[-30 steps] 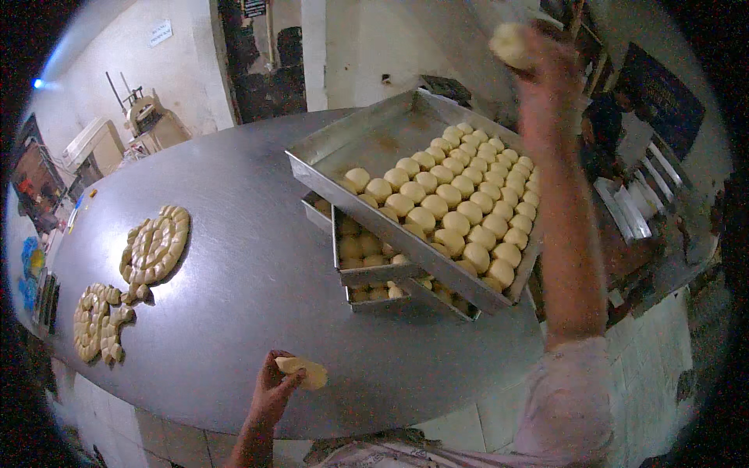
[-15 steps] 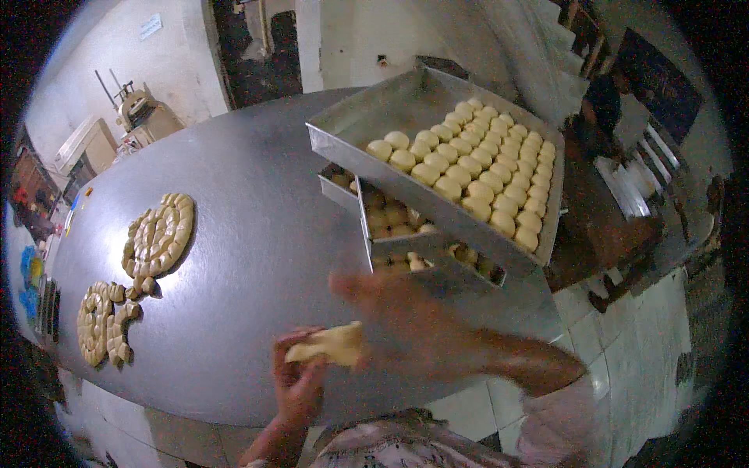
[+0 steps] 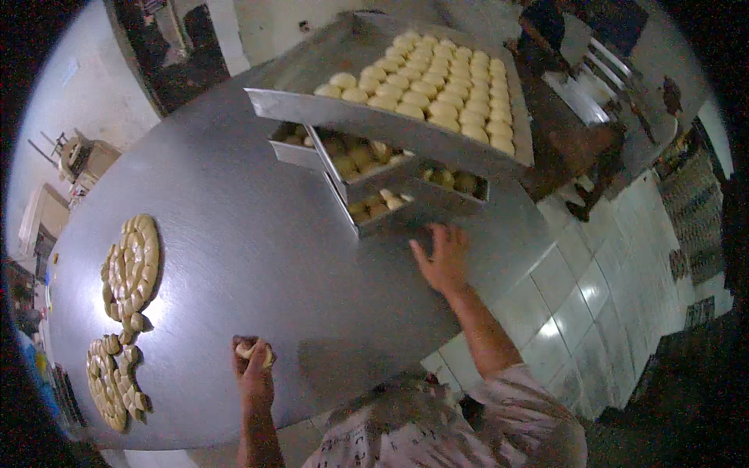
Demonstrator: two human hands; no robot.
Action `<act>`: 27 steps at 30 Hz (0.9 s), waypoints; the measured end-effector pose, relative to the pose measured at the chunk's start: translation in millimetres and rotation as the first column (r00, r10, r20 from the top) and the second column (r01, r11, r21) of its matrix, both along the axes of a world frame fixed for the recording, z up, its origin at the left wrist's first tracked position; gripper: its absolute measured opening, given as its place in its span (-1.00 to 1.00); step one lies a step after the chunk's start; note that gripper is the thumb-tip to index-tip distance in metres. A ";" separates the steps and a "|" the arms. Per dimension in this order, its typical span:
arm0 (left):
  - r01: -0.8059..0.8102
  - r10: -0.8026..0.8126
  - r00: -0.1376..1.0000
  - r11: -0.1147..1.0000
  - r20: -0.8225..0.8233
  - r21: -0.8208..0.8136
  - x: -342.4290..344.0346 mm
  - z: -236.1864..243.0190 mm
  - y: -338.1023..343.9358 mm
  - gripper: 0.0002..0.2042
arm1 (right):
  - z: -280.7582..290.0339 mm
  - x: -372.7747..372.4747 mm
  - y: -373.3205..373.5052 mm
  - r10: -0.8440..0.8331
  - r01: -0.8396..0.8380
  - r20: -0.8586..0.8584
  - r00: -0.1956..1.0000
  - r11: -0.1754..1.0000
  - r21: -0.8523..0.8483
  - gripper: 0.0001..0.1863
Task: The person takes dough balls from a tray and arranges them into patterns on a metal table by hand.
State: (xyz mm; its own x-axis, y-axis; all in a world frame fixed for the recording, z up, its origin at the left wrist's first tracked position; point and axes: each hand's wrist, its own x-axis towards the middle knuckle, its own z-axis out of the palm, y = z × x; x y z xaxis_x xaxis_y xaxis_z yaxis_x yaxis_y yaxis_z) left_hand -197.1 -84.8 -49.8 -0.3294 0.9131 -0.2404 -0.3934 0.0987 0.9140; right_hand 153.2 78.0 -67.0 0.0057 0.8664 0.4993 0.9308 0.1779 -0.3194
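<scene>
My left hand point(image 3: 252, 373) is closed around a piece of pale dough point(image 3: 256, 355), part of which shows between the fingers, just over the near edge of the metal table. Farther right, my right hand point(image 3: 443, 261) is open with its fingers spread, holding nothing, close to the lowest trays. Above it stands a large metal tray point(image 3: 374, 125) with rows of round dough balls point(image 3: 445, 82), set at an angle on smaller metal trays point(image 3: 339, 207) that hold filled-looking pieces. At the left lie two coils of cut dough point(image 3: 131, 265), joined by small loose pieces.
The grey metal table point(image 3: 242, 210) has a curved-looking edge in this view. Beyond its right side are a tiled floor point(image 3: 573, 308), a brown table point(image 3: 577, 148) with metal racks, and another person point(image 3: 544, 23). A machine with handles point(image 3: 74, 156) stands at the far left.
My left hand has closed around the dough it held out before. My right hand has moved away from it toward the trays, fingers spread. The view has turned to the right.
</scene>
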 end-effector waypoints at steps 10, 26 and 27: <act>0.119 -0.137 0.957 0.989 -0.255 -0.084 38.3 37.8 27.1 -0.63 | -26.0 64.8 15.9 -0.099 0.094 -0.049 0.994 0.991 -0.091 -0.76; 0.026 -0.053 0.981 0.989 -0.187 -0.143 88.1 8.4 93.3 -0.77 | -16.9 156.0 29.9 0.103 -0.109 -0.041 0.994 0.978 -0.178 -0.68; 0.079 -0.115 0.961 0.986 -0.250 -0.150 88.1 10.6 97.8 -0.76 | -15.8 161.3 45.6 -0.013 0.021 0.049 0.999 0.987 -0.158 -0.64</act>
State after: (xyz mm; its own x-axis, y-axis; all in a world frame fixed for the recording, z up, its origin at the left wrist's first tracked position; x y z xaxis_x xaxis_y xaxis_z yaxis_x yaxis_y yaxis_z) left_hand -109.1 13.0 -39.2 -0.3078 0.9079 -0.2846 -0.1296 0.2564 0.9578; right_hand 314.5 123.5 -82.8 0.0004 0.9346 0.3556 0.9480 0.1128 -0.2976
